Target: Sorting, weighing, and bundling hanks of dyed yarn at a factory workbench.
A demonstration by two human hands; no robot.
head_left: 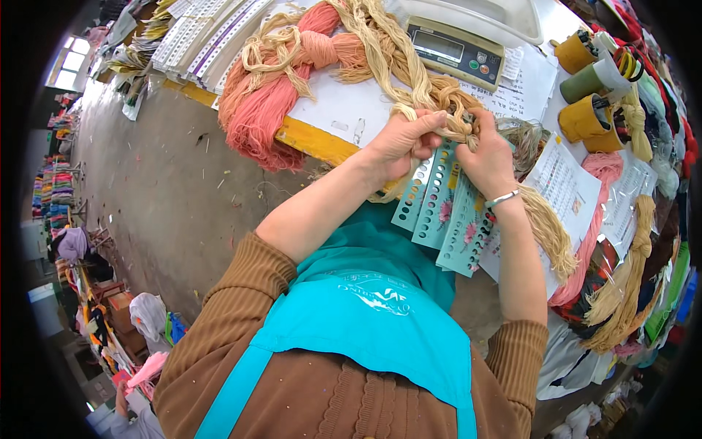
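Note:
A long cream-and-tan thread skein [401, 69] runs from the far middle of the table to its front edge. My left hand [404, 145] pinches its strands between thumb and curled fingers. Beside it, my right hand [488, 155] has its fingers closed on the tan, loosely twisted part of the same skein. Under both hands lie several pale green cards with rows of holes [447, 208], fanned over the table edge. A greyish skein [528, 143] shows behind my right hand, and the fringed end of a cream skein [545, 234] hangs past my right wrist.
Pink and peach skeins [256, 121] drape over the yellow table edge on the left, near stacked white cards [212, 40]. Behind my hands sit a digital scale [455, 50] and a clear plastic tray [512, 22]. Yellow tubs [583, 123], papers and more skeins crowd the right.

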